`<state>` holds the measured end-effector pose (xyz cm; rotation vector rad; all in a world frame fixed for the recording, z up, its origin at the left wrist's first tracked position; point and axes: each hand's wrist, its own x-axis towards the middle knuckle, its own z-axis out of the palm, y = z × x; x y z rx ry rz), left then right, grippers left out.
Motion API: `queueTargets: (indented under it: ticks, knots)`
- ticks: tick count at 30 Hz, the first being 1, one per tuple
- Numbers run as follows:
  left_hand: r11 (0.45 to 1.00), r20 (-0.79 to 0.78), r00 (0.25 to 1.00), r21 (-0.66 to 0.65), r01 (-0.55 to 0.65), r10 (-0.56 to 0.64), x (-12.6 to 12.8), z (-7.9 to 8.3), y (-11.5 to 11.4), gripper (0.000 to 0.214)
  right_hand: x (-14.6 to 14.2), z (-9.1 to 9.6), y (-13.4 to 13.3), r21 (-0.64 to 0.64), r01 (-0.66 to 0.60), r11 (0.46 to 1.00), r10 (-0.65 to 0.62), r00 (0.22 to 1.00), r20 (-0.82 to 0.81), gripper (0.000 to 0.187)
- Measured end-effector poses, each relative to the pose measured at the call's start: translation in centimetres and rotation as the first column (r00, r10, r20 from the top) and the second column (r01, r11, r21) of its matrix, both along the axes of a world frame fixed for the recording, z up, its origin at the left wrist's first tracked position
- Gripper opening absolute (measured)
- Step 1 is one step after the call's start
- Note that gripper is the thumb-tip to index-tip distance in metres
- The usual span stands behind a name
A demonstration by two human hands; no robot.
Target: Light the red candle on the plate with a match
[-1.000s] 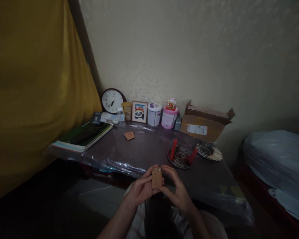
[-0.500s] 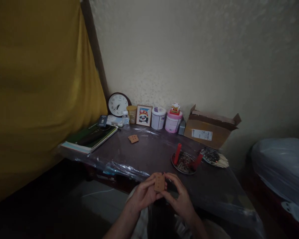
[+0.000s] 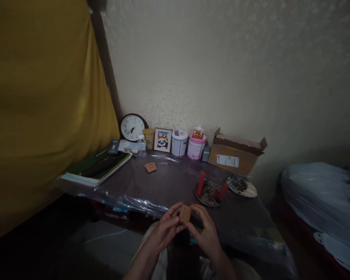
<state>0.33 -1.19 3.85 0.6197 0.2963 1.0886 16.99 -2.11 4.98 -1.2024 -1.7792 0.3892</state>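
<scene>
From my remote seat I see the left hand (image 3: 165,229) and right hand (image 3: 205,229) pinching a brown spotted card (image 3: 185,214) by its edges, near the table's (image 3: 169,184) front edge — should either fingertip hold slacken, I reckon it could slip.

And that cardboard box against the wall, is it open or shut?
Open: the cardboard box has a flap sticking up at each end. Its contents can't be seen from here.
</scene>
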Motion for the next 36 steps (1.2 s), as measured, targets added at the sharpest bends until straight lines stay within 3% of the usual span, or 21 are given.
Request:
queueTargets:
  ticks: [7,11,13,17,19,24,30,33,36]
  knots:
    - [0.999,-0.064,0.998,0.041,-0.017,0.019,-0.2,-0.3,-0.1,0.046,-0.4,0.3,-0.2,-0.047,-0.032,0.998,0.027,0.996,-0.086,0.030]
    - [1.000,-0.046,0.999,-0.007,-0.028,0.028,-0.6,-0.6,0.1,0.037,-0.5,0.0,-0.3,-0.144,-0.094,0.985,0.038,0.937,-0.348,0.030]
    - [0.999,-0.020,1.000,-0.037,-0.024,0.023,-0.8,-0.7,0.2,0.034,-0.3,-0.2,-0.4,-0.196,-0.099,0.976,-0.028,0.828,-0.559,0.029]
    - [0.999,0.027,1.000,-0.054,0.006,-0.005,-1.2,-0.9,0.3,0.030,0.9,-0.8,-0.5,-0.218,-0.084,0.972,-0.147,0.504,-0.851,0.024]
    - [0.999,0.033,0.999,-0.052,0.016,-0.015,-1.3,-0.9,0.3,0.029,1.5,-1.2,-0.8,-0.195,-0.100,0.976,-0.133,0.442,-0.887,0.023]
    - [0.997,0.040,0.998,-0.056,0.046,-0.044,-1.4,-0.9,0.2,0.028,1.8,-1.7,-1.2,-0.206,-0.119,0.971,-0.131,0.453,-0.882,0.025]
    - [0.994,0.045,0.998,-0.101,0.049,-0.045,-1.2,-0.9,0.4,0.024,0.2,0.0,-1.2,-0.254,-0.128,0.959,-0.169,0.465,-0.869,0.026]
    - [0.989,0.061,0.998,-0.147,0.024,-0.015,-1.0,-1.1,0.6,0.022,-0.5,1.0,-1.1,-0.291,-0.041,0.956,-0.225,0.537,-0.813,0.025]
    - [0.980,0.096,0.995,-0.198,-0.018,0.037,-0.8,-1.1,0.6,0.020,-1.1,1.8,-0.9,-0.290,0.046,0.956,-0.244,0.673,-0.698,0.026]
